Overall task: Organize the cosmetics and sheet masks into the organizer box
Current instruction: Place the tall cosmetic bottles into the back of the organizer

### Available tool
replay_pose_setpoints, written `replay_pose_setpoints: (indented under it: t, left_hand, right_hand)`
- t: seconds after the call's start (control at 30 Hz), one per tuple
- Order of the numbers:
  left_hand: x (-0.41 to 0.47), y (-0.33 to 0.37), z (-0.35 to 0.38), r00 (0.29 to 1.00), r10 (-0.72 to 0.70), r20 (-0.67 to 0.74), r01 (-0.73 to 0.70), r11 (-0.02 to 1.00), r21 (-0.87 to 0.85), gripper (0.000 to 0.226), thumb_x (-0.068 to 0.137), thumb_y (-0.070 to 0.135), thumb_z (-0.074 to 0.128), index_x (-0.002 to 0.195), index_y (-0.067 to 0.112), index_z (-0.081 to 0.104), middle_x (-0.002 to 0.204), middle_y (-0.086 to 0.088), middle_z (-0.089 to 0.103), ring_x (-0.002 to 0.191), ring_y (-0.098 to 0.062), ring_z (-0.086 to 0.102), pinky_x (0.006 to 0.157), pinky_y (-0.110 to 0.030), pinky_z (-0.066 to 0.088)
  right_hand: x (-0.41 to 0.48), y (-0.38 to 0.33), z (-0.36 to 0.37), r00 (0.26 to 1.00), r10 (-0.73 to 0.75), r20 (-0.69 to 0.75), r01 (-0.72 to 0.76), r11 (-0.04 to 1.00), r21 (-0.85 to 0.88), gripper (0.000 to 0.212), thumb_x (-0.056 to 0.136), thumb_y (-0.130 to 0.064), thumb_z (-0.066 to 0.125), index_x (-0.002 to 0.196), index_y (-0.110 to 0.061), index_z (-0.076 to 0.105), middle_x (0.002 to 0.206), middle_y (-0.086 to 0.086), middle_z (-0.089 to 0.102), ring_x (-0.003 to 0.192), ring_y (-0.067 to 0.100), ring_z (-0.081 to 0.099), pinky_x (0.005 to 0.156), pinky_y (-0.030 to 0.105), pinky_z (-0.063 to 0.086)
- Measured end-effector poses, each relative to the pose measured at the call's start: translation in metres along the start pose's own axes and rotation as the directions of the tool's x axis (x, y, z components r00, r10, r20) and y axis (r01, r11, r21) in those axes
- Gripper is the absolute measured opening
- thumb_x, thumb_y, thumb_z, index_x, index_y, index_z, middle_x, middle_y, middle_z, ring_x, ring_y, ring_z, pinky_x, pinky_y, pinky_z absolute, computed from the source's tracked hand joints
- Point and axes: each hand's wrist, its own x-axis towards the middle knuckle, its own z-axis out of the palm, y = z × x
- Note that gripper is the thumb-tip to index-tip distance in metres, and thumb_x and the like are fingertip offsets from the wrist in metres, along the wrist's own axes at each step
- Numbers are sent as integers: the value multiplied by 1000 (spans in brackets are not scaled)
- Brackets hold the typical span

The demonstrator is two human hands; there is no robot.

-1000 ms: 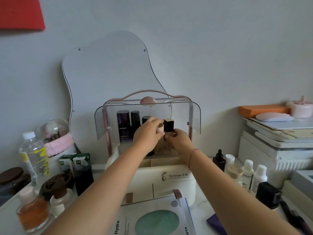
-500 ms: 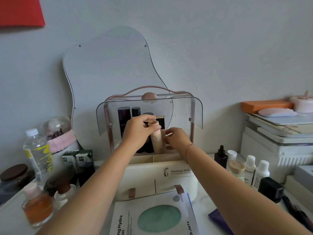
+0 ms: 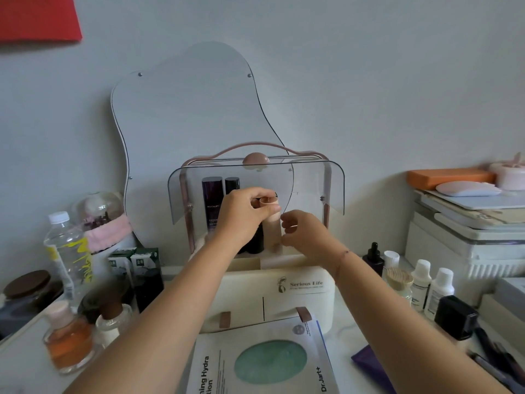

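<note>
Closest to the person, a Dr.Jart+ sheet mask [image 3: 265, 362] lay flat on the table [image 3: 22, 362], well in front of the fingers. It had a blue-white pack with a green round spot. It probably waited there for its turn to go in.

Next came the organizer box [image 3: 298, 300], cream, with two small brown drawer pulls low on its front. Its clear lid [image 3: 309, 183] was swung up, so both hands could reach inside.

The left hand [image 3: 241, 214] was curled around the top of a beige tube [image 3: 271, 226]. Its fingers [image 3: 262, 194] pinched the tube's cap from above and from the left. The tube stood straight up in the back part of the box, just behind the low front wall. The hold likely kept it from tipping while it was set down. The right hand [image 3: 305, 233] was just to the right of the tube, half curled, its fingers [image 3: 288, 220] holding nothing. They came very close to the tube, but I could not tell if they touched it. It may have been there to steady the tube.

Just left of the fingers stood a tall purple bottle [image 3: 212, 206] and a dark bottle [image 3: 232, 183] behind it. They were already in a row, so the tube fitted next to them.

Far right of the fingers, small white bottles [image 3: 431, 288] and a dark dropper bottle [image 3: 374, 258] stood outside on the table, not yet put away.

Behind it all leaned a wavy mirror [image 3: 184, 115].
</note>
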Motion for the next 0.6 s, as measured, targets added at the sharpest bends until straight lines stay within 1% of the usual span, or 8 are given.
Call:
replay_pose_setpoints:
  t: [0.07,0.17,0.23,0.3,0.37,0.4,0.5,0.6]
  left_hand:
    - [1,3,7,1000,-6,-3,6,1000,-10,24,73,20,79,96,23,74,82,20,66,70,13,58,63,0,39]
    - [2,5,18,1000,22,4,-22,1000,-6,22,75,19,77,96,21,74,88,12,70,73,3,59,64,-6,40]
    - [2,5,19,998,65,5,-65,997,34,22,79,19,73,101,20,72,102,7,69,82,-3,59,70,-10,43]
    - [4,1,16,992,124,22,-126,975,183,25,86,22,65,111,20,68,120,6,64,96,-13,58,85,-23,47]
    - [4,-5,12,989,125,79,-145,928,342,30,93,23,54,122,22,62,134,8,56,107,-18,57,94,-34,45]
    - [4,-8,11,987,107,116,-144,912,384,33,95,22,50,127,24,58,139,10,52,110,-19,56,95,-35,45]
    - [0,-14,11,981,64,181,-134,905,404,42,96,16,46,137,27,48,145,15,44,114,-18,56,96,-34,45]
    - [1,-16,11,981,61,185,-130,913,387,45,95,12,47,138,27,47,146,16,42,113,-19,56,96,-34,46]
  right_hand:
    - [-5,-2,-3,998,-42,38,41,999,21,32,74,-7,66,105,-6,62,103,10,68,93,27,65,84,39,52]
    - [-3,-4,-5,999,-36,-40,38,999,36,18,77,-7,57,93,-1,63,90,16,70,85,33,67,80,45,55]
    - [1,-1,-2,996,1,-85,0,1000,6,18,81,-8,54,94,-1,62,89,13,69,84,30,67,79,43,56]
    - [6,3,0,992,31,-118,-40,996,-76,16,83,-11,53,95,-2,59,83,7,64,77,24,62,70,34,53]
    - [14,7,2,987,78,-137,-98,985,-141,10,86,-14,51,91,-5,53,71,0,55,64,15,53,56,24,41]
    - [16,7,3,984,112,-139,-133,979,-155,9,88,-16,51,89,-8,50,71,-1,52,63,14,51,55,23,37]
    - [24,8,4,985,117,-127,-138,975,-172,17,89,-20,53,99,-5,51,87,7,54,80,21,52,63,23,38]
    - [27,3,5,983,120,-141,-139,981,-134,27,88,-15,54,111,-1,56,107,16,62,99,31,60,77,31,44]
